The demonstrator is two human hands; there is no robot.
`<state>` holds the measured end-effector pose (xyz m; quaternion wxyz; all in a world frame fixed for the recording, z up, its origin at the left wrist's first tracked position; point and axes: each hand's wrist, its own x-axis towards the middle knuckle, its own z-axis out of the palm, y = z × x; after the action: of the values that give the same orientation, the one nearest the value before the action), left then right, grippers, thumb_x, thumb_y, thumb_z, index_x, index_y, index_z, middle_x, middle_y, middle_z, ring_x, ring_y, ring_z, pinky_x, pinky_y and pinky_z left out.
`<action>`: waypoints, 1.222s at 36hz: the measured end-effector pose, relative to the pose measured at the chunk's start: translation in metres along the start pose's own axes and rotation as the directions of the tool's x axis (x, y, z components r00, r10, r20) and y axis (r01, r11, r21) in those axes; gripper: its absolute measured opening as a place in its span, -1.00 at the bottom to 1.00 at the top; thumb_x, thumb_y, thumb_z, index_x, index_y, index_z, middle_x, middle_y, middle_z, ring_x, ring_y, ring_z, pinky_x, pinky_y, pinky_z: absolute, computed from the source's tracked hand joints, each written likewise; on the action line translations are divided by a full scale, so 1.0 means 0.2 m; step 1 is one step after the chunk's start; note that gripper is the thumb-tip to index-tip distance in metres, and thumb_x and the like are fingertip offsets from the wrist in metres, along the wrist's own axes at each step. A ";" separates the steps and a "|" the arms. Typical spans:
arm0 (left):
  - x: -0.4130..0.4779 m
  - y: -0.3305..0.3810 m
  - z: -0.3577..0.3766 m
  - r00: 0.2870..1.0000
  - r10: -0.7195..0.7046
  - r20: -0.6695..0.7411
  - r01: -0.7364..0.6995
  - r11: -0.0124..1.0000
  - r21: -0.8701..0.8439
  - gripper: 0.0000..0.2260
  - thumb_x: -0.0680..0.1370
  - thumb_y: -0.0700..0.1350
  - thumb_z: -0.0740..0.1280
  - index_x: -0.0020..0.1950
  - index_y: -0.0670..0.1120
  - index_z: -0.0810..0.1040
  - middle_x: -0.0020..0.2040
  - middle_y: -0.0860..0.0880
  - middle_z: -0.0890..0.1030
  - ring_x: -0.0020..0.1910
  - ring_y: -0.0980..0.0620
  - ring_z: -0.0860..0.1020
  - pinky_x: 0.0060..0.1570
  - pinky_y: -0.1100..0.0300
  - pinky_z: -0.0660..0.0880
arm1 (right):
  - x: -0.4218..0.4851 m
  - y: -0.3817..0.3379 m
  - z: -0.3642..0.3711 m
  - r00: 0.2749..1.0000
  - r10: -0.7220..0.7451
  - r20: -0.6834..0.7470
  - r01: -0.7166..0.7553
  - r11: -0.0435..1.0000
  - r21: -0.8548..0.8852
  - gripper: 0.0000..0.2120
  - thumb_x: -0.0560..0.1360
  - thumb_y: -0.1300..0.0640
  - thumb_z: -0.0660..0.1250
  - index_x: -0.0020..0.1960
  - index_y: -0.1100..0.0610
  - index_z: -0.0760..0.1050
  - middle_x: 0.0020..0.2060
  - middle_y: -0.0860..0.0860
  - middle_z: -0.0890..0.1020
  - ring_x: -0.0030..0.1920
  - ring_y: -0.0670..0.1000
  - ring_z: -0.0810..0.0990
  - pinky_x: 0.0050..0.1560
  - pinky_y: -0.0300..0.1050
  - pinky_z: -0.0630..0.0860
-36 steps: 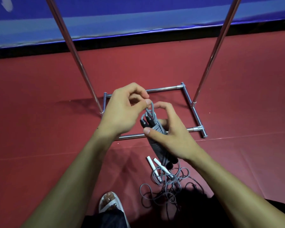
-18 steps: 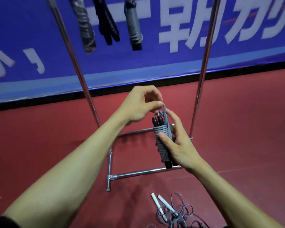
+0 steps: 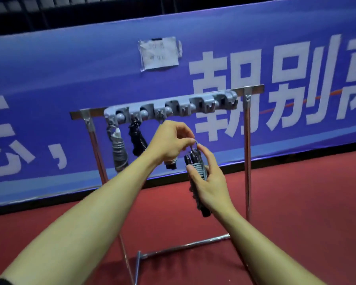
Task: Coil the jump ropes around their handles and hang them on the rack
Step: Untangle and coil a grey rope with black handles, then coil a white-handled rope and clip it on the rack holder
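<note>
My right hand (image 3: 211,182) grips a coiled grey jump rope (image 3: 197,167) wound around its black handles, held upright in front of the rack. My left hand (image 3: 171,144) pinches the small rope loop at the bundle's top. The rack's grey hook bar (image 3: 173,109) runs across the top, slightly above and behind my hands. Three coiled ropes hang from its left hooks: a grey one (image 3: 118,152), a black one (image 3: 137,140), and a third (image 3: 171,164) mostly hidden behind my left hand.
The rack's metal uprights (image 3: 247,153) and floor rails (image 3: 185,246) stand on red flooring. A blue banner (image 3: 70,75) with white characters and a taped paper note (image 3: 159,53) runs behind. Hooks on the bar's right half hold nothing.
My view has tilted up from the floor to the rack's hook bar. Both hands have lifted the coiled rope toward it. The loose rope on the floor has left the view.
</note>
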<state>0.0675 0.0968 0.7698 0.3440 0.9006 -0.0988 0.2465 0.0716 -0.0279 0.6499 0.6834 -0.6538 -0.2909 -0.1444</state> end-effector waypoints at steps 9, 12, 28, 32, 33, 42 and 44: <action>0.48 -0.02 -0.12 0.989 0.048 -0.140 -0.049 0.999 -0.005 -0.84 0.43 -0.34 0.45 -0.28 -0.10 0.64 -0.39 -0.03 0.65 -0.39 0.10 0.59 -0.31 0.17 0.58 | 0.57 0.01 0.06 0.996 -0.058 -0.074 0.052 0.995 -0.086 -0.53 0.53 -0.04 0.35 0.31 -0.41 0.28 -0.30 0.00 0.64 -0.32 0.10 0.65 -0.19 0.16 0.61; 0.56 -0.08 -0.11 0.977 0.055 -0.206 -0.061 0.998 -0.021 -0.80 0.44 -0.29 0.46 -0.30 -0.01 0.63 -0.34 -0.02 0.67 -0.33 0.06 0.61 -0.18 0.05 0.61 | 0.67 0.04 0.09 0.994 -0.056 -0.089 0.053 0.998 -0.043 -0.52 0.53 -0.02 0.35 0.35 -0.37 0.28 -0.31 0.03 0.63 -0.36 0.10 0.63 -0.23 0.15 0.61; 0.60 -0.07 -0.14 0.988 -0.025 -0.154 0.051 0.984 0.170 -0.84 0.49 -0.22 0.42 -0.28 -0.03 0.62 -0.30 -0.06 0.67 -0.41 0.14 0.59 -0.40 0.31 0.49 | 0.70 0.09 0.09 0.999 -0.048 0.018 0.047 0.997 0.066 -0.52 0.54 0.04 0.36 0.35 -0.33 0.31 -0.37 0.02 0.59 -0.39 0.08 0.63 -0.32 -0.02 0.60; 0.62 -0.05 -0.12 0.990 -0.093 -0.103 0.115 0.964 0.239 -0.85 0.48 -0.22 0.43 -0.28 -0.06 0.60 -0.25 -0.16 0.68 -0.24 -0.08 0.67 -0.11 0.01 0.64 | 0.70 0.15 0.10 1.000 0.011 0.021 -0.013 0.994 0.108 -0.51 0.55 0.05 0.36 0.38 -0.30 0.31 -0.35 0.03 0.58 -0.38 0.08 0.63 -0.30 0.03 0.61; 0.61 -0.04 -0.11 0.991 -0.101 -0.091 0.123 0.951 0.283 -0.86 0.47 -0.22 0.43 -0.28 -0.06 0.59 -0.25 -0.16 0.68 -0.20 -0.11 0.68 -0.10 0.00 0.64 | 0.70 0.17 0.10 1.000 0.011 0.016 -0.012 0.994 0.104 -0.50 0.55 0.06 0.37 0.38 -0.30 0.31 -0.34 0.04 0.59 -0.37 0.07 0.63 -0.26 0.05 0.62; 0.51 -0.13 -0.04 0.968 -0.070 -0.240 0.139 0.949 0.282 -0.88 0.52 -0.21 0.36 0.05 -0.14 0.55 -0.05 -0.05 0.62 -0.04 -0.06 0.57 0.03 0.11 0.50 | 0.68 0.26 0.10 0.990 0.064 0.126 -0.084 0.983 0.165 -0.51 0.59 0.03 0.32 0.44 -0.22 0.26 -0.14 0.04 0.63 -0.11 0.02 0.61 -0.07 -0.10 0.58; 0.43 -0.14 0.00 0.955 -0.035 -0.296 0.107 0.967 0.233 -0.87 0.53 -0.23 0.35 0.07 -0.14 0.52 -0.06 -0.01 0.57 -0.07 0.00 0.53 -0.03 0.21 0.44 | 0.67 0.27 0.09 0.990 0.076 0.119 -0.097 0.979 0.180 -0.52 0.58 0.07 0.34 0.43 -0.18 0.29 -0.01 0.14 0.66 0.01 0.10 0.63 -0.04 -0.12 0.60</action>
<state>0.1521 0.1178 0.7980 0.2491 0.8936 0.0164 0.3731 0.2047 0.0199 0.6853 0.7297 -0.6064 -0.3120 -0.0499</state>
